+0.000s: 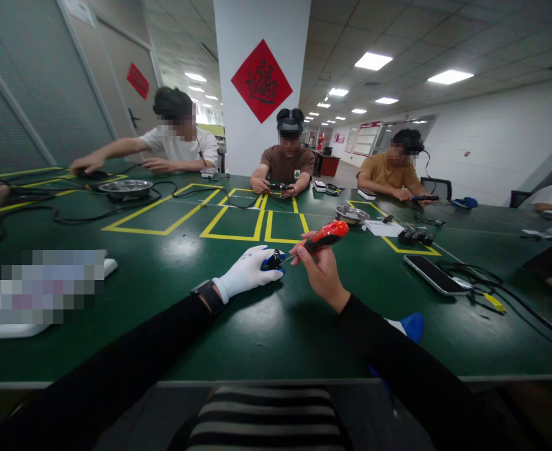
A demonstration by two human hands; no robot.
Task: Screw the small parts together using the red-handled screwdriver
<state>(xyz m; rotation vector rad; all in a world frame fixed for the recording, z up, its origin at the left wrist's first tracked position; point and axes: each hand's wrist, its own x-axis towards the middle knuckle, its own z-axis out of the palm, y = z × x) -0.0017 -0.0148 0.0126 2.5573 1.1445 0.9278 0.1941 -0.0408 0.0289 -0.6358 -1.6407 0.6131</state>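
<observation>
My left hand (250, 270), in a white glove with blue fingertips, is closed around a small black part (275, 258) just above the green table (173, 338). What kind of part it is, I cannot make out. Bare, my right hand (323, 272) grips a screwdriver (327, 235) with a red and black handle. Its handle points up and to the right, while the thin shaft slants down left to the black part. The tip is too small to tell whether it touches. A white and blue glove (411, 326) lies beside my right forearm, partly hidden by it.
A phone (434, 274) and black cables (485, 275) lie to the right. Metal bowls (126, 188) (352, 215) stand farther back. Black parts (415, 235) sit near a white paper (382, 227). Yellow tape (231, 237) marks the table. Several people sit around it.
</observation>
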